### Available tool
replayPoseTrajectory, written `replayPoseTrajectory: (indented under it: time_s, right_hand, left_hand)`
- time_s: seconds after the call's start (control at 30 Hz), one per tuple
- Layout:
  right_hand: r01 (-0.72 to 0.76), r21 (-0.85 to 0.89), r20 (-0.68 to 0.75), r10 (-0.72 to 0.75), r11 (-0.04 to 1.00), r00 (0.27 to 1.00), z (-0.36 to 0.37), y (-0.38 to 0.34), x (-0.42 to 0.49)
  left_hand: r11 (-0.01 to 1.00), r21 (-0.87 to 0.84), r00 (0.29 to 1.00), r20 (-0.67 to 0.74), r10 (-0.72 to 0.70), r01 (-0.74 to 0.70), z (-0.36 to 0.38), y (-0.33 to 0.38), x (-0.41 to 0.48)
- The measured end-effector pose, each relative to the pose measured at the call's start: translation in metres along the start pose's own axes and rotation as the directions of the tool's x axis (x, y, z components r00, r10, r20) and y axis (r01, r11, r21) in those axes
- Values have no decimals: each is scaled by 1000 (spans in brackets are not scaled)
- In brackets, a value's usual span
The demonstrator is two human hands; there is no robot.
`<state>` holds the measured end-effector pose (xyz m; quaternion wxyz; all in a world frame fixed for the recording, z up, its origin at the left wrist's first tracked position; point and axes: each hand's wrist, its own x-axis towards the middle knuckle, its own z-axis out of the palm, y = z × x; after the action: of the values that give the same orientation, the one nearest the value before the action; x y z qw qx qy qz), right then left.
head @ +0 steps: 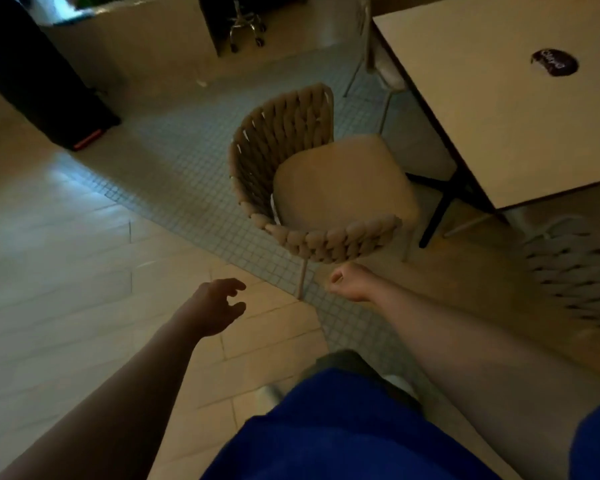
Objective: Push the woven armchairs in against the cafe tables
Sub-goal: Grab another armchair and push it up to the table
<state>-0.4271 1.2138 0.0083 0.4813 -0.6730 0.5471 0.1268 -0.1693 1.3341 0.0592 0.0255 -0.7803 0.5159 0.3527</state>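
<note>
The light is dim and warm. Large beige floor tiles (pixel 66 254) fill the left and near side, with a pale sheen at the left. A band of small pale mosaic tiles (pixel 174 150) runs diagonally across the middle. At the far left stands a black column (pixel 32 71) with a red strip (pixel 87 139) at its foot. Beside a pale low wall (pixel 136 46), a chrome castor base (pixel 246 26) stands in a dark recess.

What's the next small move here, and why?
Probably set both hands on the near rim of the woven armchair, which stands off the cafe table: the left hand hangs open and the right hand is curled, empty, just short of it.
</note>
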Motion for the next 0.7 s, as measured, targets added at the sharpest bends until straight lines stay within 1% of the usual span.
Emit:
replayPoseTrajectory:
  time_s: [0.1, 0.2, 0.37, 0.43, 0.53, 0.7]
  right_hand:
    - [-54, 107, -10, 55, 993, 998, 20, -34, 11]
    - [-98, 181, -57, 110, 979, 992, 34, -65, 28]
    - [-146, 355, -108, 196, 923, 975, 24, -106, 80]
    - [-163, 402, -137, 235, 901, 962, 13, -126, 101]
    - [-190, 439, -154, 282, 878, 947, -3, -153, 128]
    - [-183, 526, -192, 326, 831, 926, -19, -187, 164]
  left_hand:
    - [994, 78, 996, 53, 71, -75, -41, -29, 25]
    - [984, 111, 987, 95, 131, -142, -84, -51, 60]
    - [950, 175, 962, 132, 238, -259, -148, -69, 134]
    - [936, 197, 952, 158, 264, -292, -173, -72, 166]
    - [899, 260, 925, 243, 293, -353, -209, -72, 204]
    - [831, 318, 883, 276, 380, -457, -257, -55, 274]
